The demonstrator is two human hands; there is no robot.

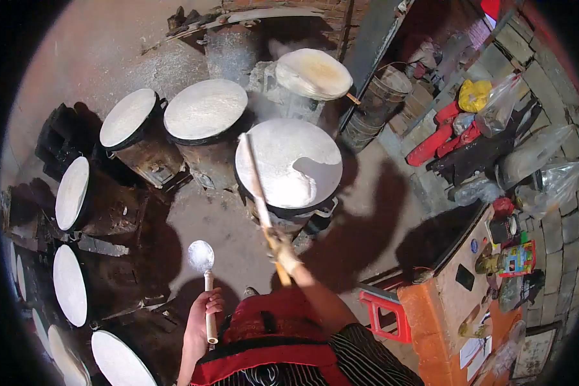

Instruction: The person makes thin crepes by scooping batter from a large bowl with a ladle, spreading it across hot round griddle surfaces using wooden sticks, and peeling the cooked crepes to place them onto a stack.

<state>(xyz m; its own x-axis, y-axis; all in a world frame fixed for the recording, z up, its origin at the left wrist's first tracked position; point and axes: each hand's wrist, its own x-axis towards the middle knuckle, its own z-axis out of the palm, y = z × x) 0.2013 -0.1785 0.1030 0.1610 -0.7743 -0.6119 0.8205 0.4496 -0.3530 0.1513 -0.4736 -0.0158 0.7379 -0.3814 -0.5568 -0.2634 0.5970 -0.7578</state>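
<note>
My left hand [206, 310] is closed around the light handle of a ladle [201, 256], whose round white-coated bowl points up and away from me. My right hand [283, 252] is wrapped round a long wooden stick [257, 183]. The stick reaches forward over a wide round pot [288, 145], its far end above the left part of the white surface. That surface is mostly white, with a smooth grey patch at the right. Whether the stick touches it I cannot tell.
Several white-topped pots, one of them [206, 109], stand on stoves at the left and behind. A pale round lid [314, 74] lies beyond the pot. To the right are a red stool [386, 315], an orange-sided table [424, 328], buckets [373, 106] and plastic bags [498, 106].
</note>
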